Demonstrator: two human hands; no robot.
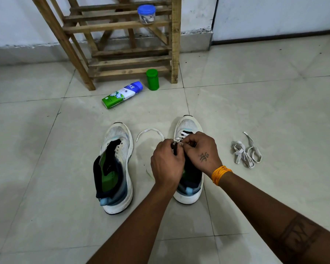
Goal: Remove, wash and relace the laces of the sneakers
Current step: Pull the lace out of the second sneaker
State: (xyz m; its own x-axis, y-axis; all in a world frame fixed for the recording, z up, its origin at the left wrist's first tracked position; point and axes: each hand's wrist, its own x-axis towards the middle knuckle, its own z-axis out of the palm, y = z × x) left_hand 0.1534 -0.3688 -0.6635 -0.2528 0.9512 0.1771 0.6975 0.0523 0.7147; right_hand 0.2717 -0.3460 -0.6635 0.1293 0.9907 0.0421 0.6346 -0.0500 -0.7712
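Hands (167, 162) over sneaker (188, 126); tiled floor (265, 111).

Right sneaker (189, 126) tongue hidden behind hands.

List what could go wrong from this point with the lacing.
1. Both the left hand and right hand hide the eyelets of the right sneaker, so one may get skipped.
2. The free lace end trails on the floor and could pick up dirt.
3. The loose lace lies bunched and may tangle.

Unlaced sneaker (115, 166) left of laced sneaker (189, 128); loose lace (246, 150) right; bottle (122, 94) beyond.
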